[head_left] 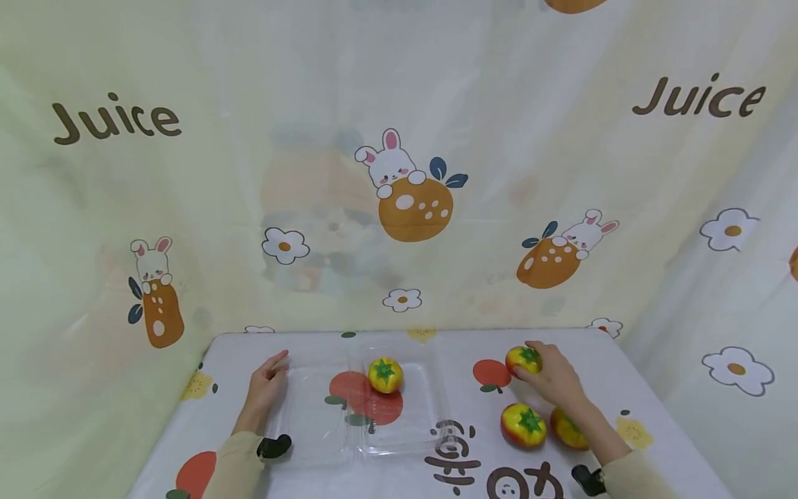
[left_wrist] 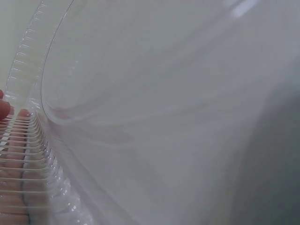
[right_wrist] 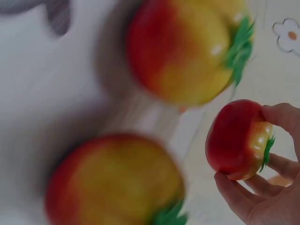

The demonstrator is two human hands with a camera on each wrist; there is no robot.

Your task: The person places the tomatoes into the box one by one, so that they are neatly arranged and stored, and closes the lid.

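Note:
A clear plastic clamshell box (head_left: 405, 450) lies opened flat on the table, one toy persimmon (head_left: 385, 375) inside its right half. My left hand (head_left: 267, 388) holds the outer edge of the left half; in the left wrist view its fingers (left_wrist: 11, 164) show through the ridged plastic wall. My right hand (head_left: 555, 378) grips another toy persimmon (right_wrist: 239, 139), red and yellow with a green leafy top, between thumb and fingertips. It appears raised in the right wrist view. Two more, a left persimmon (head_left: 524, 425) and a right persimmon (head_left: 569, 430), the latter partly behind the right forearm, sit nearer me.
A white printed cloth (head_left: 474, 478) covers the table. Behind it hangs a pale curtain (head_left: 399, 83) with rabbits, flowers and lettering. Dark straps (head_left: 274, 447) circle both wrists.

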